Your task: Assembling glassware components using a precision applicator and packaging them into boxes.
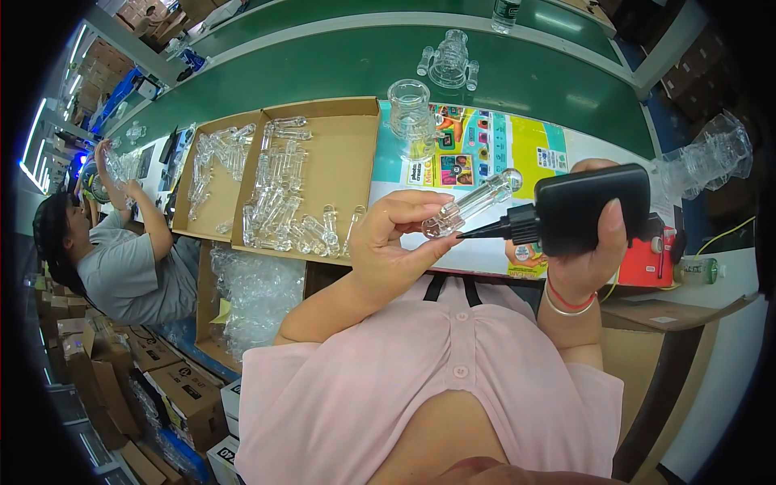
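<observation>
green bench (339,69), cardboard trays (339,153), colourful sheet (525,149)

A long green workbench (517,77) runs past stacked cardboard boxes (174,384).

- the clear tube piece (473,204) in the left hand (394,242) looks like glossy transparent plastic or glass; which one cannot be told.
- the black squeeze bottle (594,208) in the right hand (596,242) is matt plastic, with a ribbed cap and a smooth, thin nozzle.
- the open boxes (339,141) are plain brown cardboard, matt, holding a heap of the same clear shiny pieces (279,206).
- the tabletop (339,69) has a smooth green surface with a soft sheen.
- the printed sheet (517,145) looks like glossy coloured paper.
- the pink shirt (436,388) is soft matt cloth with smooth buttons.
- the bag (259,295) is crinkled clear plastic film.
</observation>
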`<state>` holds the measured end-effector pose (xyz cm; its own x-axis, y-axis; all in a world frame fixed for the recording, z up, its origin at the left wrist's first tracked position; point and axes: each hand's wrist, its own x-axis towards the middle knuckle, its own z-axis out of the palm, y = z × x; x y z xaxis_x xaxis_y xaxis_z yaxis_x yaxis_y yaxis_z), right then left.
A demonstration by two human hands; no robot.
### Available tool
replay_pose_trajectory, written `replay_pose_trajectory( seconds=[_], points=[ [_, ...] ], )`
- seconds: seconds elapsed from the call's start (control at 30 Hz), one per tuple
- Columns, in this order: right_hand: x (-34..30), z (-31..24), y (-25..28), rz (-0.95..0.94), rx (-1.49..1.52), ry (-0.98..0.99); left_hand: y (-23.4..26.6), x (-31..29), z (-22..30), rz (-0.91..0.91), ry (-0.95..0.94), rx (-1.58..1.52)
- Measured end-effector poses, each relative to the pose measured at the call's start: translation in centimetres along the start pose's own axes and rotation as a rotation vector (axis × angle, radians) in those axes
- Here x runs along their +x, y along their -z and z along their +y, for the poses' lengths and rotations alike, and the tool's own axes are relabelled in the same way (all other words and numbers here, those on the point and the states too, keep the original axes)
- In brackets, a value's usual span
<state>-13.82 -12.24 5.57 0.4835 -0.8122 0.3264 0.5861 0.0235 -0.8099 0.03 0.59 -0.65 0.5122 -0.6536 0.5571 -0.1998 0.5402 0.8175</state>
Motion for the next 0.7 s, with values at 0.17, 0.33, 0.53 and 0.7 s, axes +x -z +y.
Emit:
replay_pose_trajectory(
  seconds=[0.17,0.33,0.53,0.7],
  points=[
    [-0.9,-0.2,-0.1,-0.018,-0.315,0.207,0.2,0.0,0.2,-0.026,-0.108,0.144],
    [-1.6,-0.7,0.2,-0.036,-0.377,0.213,-0.3,-0.2,0.1,-0.001,-0.129,0.140],
    [-2.0,-1.0,0.4,-0.049,-0.516,0.249,-0.3,-0.1,0.1,-0.022,-0.199,0.269],
    [-2.5,-1.2,0.7,-0.104,-0.474,0.228,-0.5,0.0,0.1,-0.018,-0.208,0.281]
  ],
)
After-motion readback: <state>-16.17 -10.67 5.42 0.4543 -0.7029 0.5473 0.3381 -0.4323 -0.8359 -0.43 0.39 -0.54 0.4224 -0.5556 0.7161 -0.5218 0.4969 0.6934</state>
